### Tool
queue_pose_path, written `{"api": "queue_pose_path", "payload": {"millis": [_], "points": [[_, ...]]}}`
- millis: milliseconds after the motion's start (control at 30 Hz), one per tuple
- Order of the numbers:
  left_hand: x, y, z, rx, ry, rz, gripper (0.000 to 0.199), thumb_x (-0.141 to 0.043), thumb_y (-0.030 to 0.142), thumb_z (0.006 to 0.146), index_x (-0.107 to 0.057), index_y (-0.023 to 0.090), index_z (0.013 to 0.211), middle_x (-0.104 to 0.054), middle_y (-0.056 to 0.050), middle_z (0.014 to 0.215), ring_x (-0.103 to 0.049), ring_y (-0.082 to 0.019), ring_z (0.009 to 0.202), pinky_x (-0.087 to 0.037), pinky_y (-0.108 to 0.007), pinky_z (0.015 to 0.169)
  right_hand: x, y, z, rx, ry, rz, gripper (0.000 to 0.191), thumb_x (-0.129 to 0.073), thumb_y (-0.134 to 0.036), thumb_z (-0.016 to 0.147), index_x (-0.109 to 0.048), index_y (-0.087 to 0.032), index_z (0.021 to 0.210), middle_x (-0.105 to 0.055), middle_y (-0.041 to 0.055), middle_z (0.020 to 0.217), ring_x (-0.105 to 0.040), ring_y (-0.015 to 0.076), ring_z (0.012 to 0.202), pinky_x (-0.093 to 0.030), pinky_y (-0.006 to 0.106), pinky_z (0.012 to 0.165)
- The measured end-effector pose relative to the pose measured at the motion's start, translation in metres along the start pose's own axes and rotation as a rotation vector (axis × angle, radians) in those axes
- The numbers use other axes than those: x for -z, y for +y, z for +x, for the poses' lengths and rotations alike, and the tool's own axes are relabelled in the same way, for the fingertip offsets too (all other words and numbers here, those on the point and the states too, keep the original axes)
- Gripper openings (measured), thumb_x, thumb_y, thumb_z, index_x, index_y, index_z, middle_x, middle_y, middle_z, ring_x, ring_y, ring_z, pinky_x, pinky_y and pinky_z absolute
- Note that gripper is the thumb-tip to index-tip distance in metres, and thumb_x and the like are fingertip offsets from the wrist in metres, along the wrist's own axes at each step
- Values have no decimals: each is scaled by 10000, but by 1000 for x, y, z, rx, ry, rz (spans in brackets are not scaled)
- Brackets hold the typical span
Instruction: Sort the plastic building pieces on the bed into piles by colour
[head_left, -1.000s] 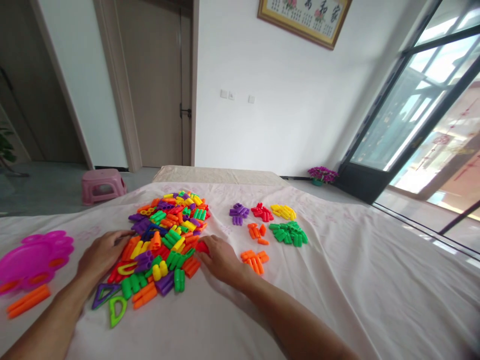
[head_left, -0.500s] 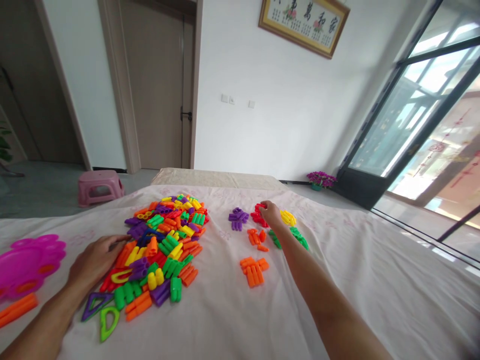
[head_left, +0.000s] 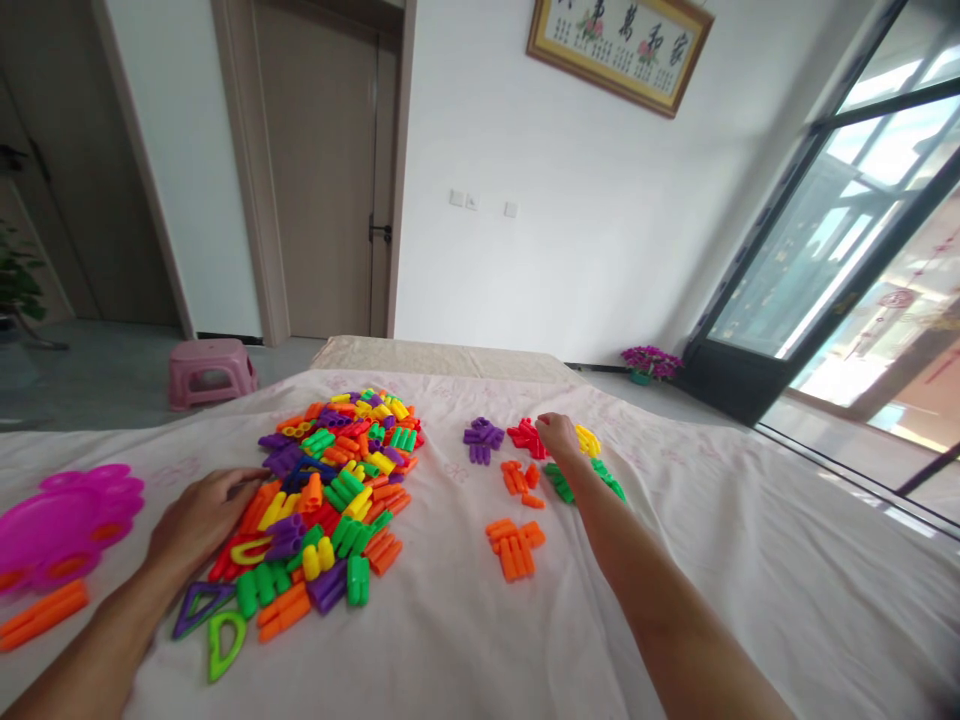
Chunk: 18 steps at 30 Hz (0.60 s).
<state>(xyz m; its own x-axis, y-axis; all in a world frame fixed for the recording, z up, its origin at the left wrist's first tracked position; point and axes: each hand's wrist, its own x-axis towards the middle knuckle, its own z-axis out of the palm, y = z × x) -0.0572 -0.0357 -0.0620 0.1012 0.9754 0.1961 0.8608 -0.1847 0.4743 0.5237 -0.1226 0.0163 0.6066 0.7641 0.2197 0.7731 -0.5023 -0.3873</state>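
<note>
My left hand rests at the left edge of a heap of colourful plastic building pieces. Its fingers are stretched out, touching the heap's edge, and I see nothing held. Farther away, my right hand is low over the cloth, just right of a small red cluster. The fingers are curled in, and whatever they may hold is hidden. Behind that hand lie yellow pieces; green pieces show on both sides of the forearm. A purple cluster and orange pieces lie to the left.
A light patterned cloth covers the surface. At the far left are a magenta scalloped tray and an orange piece. A green D-shaped piece and a purple triangle lie in front of the heap. Beyond stands a pink stool.
My right hand has drawn back slightly from the red cluster, which shows more fully now. The left hand stays by the heap. The whole view has shifted a little.
</note>
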Motion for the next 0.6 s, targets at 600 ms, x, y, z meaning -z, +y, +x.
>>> {"api": "queue_pose_path", "payload": {"millis": [600], "points": [[9,17,-9,49,5,-97,466,-443,486,924,-777,269,1168,-717,-63,1338,-642,-288,1230,-488,-355,1005,-30,-170,-174,677,-403,313,238,-732,-198,836,-772,-238,1068,-742,36,1121,-691,159,865,-497,259,781]]}}
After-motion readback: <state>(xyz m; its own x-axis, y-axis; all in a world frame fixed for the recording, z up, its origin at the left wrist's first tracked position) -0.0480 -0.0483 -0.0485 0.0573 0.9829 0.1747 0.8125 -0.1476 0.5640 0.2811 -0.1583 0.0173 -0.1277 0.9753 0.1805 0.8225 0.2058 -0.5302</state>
